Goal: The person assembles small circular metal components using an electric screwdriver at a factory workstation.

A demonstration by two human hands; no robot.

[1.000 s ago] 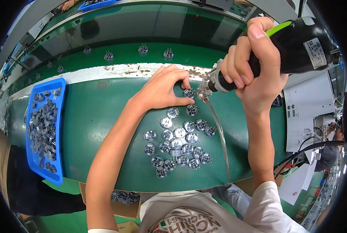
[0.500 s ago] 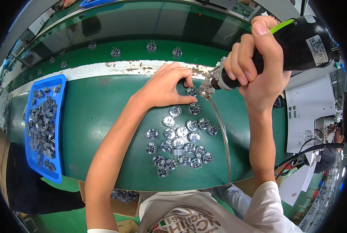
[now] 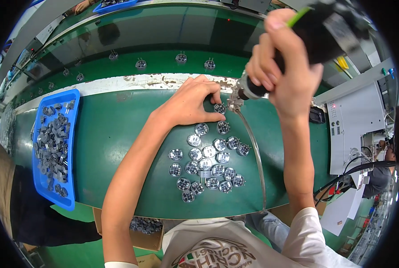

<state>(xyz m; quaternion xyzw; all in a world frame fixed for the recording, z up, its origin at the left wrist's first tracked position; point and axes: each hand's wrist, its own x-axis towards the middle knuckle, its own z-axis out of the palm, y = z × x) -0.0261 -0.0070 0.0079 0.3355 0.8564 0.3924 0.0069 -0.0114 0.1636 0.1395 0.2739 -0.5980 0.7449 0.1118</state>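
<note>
My left hand (image 3: pixel 188 102) pinches a small round plug-like part (image 3: pixel 219 108) with a circuit board inside, thumb on its near side and fingers on its far side. My right hand (image 3: pixel 285 62) is wrapped round a black power screwdriver (image 3: pixel 324 33) with a green lever. The driver is tilted, its metal nozzle head (image 3: pixel 236 102) just right of the pinched part; I cannot tell whether they touch. From that head a clear tube (image 3: pixel 256 156) runs down to the bench's near edge. Several similar round parts (image 3: pixel 208 152) lie on the green bench below my left hand.
A blue tray (image 3: pixel 70 196) of grey parts stands at the left. Beyond a worn white rail (image 3: pixel 137 81), several round parts (image 3: pixel 140 64) sit on a green conveyor belt (image 3: pixel 159 58). At the right stands a white machine (image 3: pixel 356 120); a carton (image 3: pixel 152 241) lies under the bench's near edge.
My right hand and the screwdriver have shifted left and slightly up, and the driver's body is blurred. The left hand keeps its pinch. Parts on the belt have moved a little right.
</note>
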